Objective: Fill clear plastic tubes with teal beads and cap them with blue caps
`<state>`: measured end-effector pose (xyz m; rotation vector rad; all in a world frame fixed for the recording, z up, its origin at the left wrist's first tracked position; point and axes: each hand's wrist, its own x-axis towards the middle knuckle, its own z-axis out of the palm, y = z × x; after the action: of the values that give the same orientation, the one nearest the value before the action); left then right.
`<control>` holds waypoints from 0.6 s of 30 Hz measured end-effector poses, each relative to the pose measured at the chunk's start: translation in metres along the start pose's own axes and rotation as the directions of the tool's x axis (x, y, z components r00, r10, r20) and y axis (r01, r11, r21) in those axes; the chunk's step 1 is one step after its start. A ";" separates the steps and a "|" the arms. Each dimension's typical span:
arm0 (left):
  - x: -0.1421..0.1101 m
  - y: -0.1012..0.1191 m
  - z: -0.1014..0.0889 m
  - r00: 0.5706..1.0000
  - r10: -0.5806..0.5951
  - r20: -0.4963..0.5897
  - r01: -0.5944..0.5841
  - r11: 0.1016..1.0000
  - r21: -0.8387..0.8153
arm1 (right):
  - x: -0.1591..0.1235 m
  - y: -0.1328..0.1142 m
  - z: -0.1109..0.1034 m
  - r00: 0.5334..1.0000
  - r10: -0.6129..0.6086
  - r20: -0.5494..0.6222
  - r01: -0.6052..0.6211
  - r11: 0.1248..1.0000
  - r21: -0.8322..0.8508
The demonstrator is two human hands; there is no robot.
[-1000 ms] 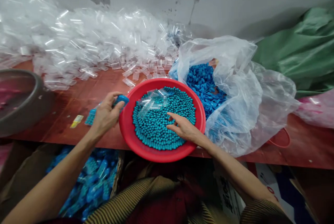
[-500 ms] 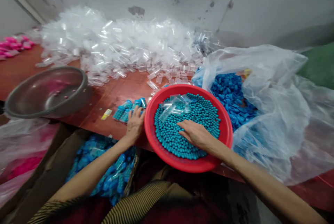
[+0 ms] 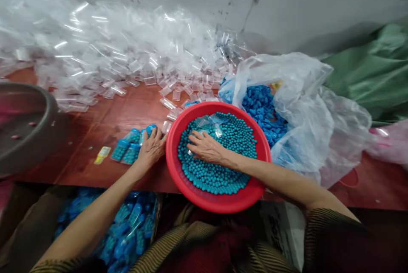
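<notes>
A red basin [image 3: 174, 167] holds many small teal beads [image 3: 219, 179], with several clear plastic containers [image 3: 218, 130] lying on them. My right hand [image 3: 207, 149] is inside the basin, its fingers spread low over the beads beside those containers; part of a clear piece shows under the fingertips. Left of the basin, my left hand [image 3: 151, 149] rests with fingers apart against a small group of bead-filled containers with blue caps [image 3: 130, 152]. Its fingers partly cover the nearest ones, and its fingertips come close to the basin's rim.
Clear empty containers [image 3: 127, 52] are heaped along the wall. A plastic bag [image 3: 299, 107] with blue caps [image 3: 261, 103] lies right of the basin. At the left stands a grey basin [image 3: 51, 116]. A box of filled blue containers [image 3: 127, 226] sits below the table edge.
My right hand has moved left across the beads toward the clear containers. My left hand stays by the filled containers. The view has swung to the right.
</notes>
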<state>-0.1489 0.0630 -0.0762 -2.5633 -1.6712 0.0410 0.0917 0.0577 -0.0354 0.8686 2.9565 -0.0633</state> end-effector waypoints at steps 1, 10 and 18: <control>-0.002 -0.003 0.000 1.000 0.004 0.004 -0.004 1.000 0.015 | -0.006 0.000 0.002 1.000 -0.014 0.011 0.014 1.000 -0.014; -0.014 -0.009 -0.006 0.990 -0.130 0.048 0.128 0.991 0.030 | -0.035 -0.006 -0.003 0.997 0.054 -0.050 -0.051 0.997 0.060; 0.029 0.003 -0.023 0.884 -0.451 0.122 0.466 0.867 -0.174 | -0.055 -0.022 -0.021 0.958 0.285 -0.005 -0.257 0.871 0.418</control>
<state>-0.1325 0.0870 -0.0532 -2.2315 -2.3839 -0.0614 0.1247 0.0108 -0.0103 1.3516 2.8881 -0.6823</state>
